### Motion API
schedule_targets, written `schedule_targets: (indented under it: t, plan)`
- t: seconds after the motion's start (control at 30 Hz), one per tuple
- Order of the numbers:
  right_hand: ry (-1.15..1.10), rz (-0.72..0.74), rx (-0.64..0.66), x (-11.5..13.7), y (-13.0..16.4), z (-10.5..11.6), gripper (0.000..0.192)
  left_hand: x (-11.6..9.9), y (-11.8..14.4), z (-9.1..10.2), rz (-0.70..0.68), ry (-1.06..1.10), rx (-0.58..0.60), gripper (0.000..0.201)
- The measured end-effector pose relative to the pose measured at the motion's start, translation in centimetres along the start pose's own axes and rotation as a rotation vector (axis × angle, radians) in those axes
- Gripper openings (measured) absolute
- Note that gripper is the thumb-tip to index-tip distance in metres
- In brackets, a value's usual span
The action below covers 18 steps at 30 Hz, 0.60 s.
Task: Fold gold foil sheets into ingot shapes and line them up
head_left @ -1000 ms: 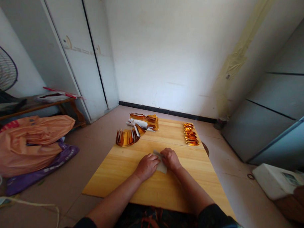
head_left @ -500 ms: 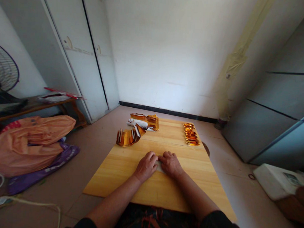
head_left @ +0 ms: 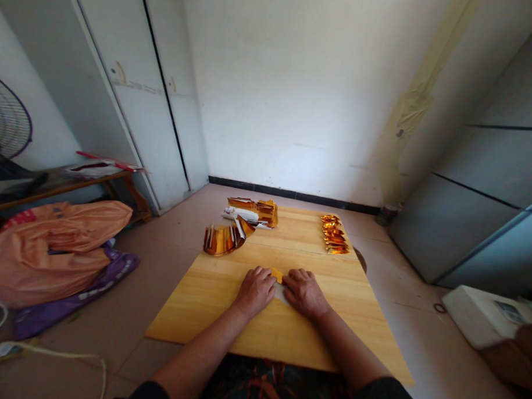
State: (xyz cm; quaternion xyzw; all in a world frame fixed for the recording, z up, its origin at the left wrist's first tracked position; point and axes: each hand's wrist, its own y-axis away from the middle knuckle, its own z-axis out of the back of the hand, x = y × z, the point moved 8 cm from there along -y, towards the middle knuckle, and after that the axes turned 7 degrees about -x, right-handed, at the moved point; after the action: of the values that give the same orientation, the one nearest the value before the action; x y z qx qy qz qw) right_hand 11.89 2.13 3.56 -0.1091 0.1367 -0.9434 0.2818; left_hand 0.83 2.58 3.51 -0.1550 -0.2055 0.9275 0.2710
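Pale wooden tabletop (head_left: 227, 314) carries the work; both hands lie side by side on it, pressing a small sheet of gold-and-white foil paper (head_left: 279, 284) flat between them; left hand (head_left: 254, 290) and right hand (head_left: 305, 291) rest with fingers curled down onto the sheet, gripping nothing else. For a clean crease, keep the edges aligned and press evenly outward. Beyond the hands: a curved stack of gold foil sheets (head_left: 223, 237); a row of folded gold pieces (head_left: 333, 234).
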Motion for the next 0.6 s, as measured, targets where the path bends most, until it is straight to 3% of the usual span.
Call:
schedule_targets:
  t: [0.37, 0.6]
  plan:
    - [-0.097, 0.086, -0.088, -0.5, 2.7, 1.4, 0.021, -0.2, 0.1, 0.2, -0.014, -0.017, -0.007, 0.015]
    - [-0.135, 0.109, -0.046, -0.2, 2.6, 1.1, 0.022, -0.5, 0.0, 0.6, -0.024, -0.016, 0.027, 0.022]
